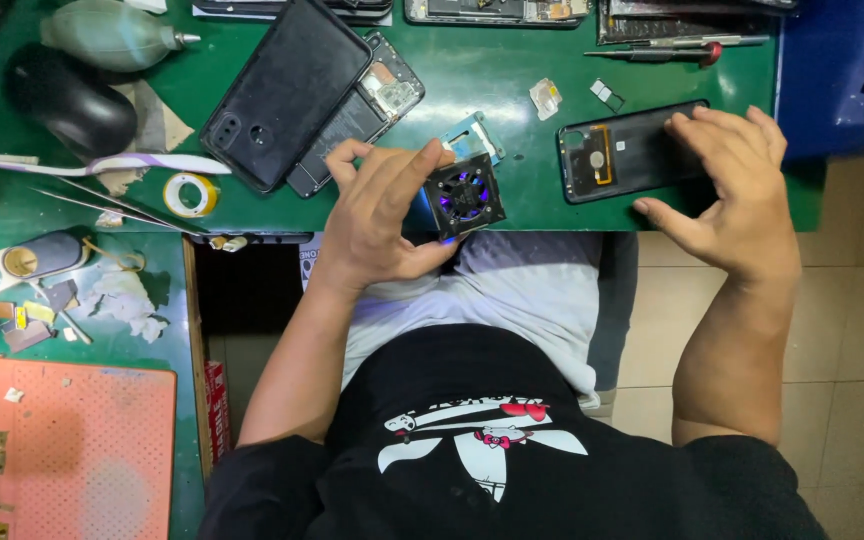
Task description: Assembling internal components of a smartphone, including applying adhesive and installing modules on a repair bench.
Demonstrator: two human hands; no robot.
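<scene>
Head view, looking down over green table (512, 75). Left hand (377, 220) curled around small black square fan (464, 194), purple glow inside, held at table's near edge, thumb and fingers pinching its sides. Right hand (737, 190) spread flat, fingertips resting on dark phone back cover (627, 150) lying on table, right of fan. Opened phone (322, 100) with lifted rear panel farther left. Tape roll (192, 194), toothbrush (112, 163), air blower (112, 35) near left edge.

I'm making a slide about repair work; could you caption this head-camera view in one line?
Left hand holds a small black fan unit over a green mat; right hand rests on a black phone back cover.
</scene>
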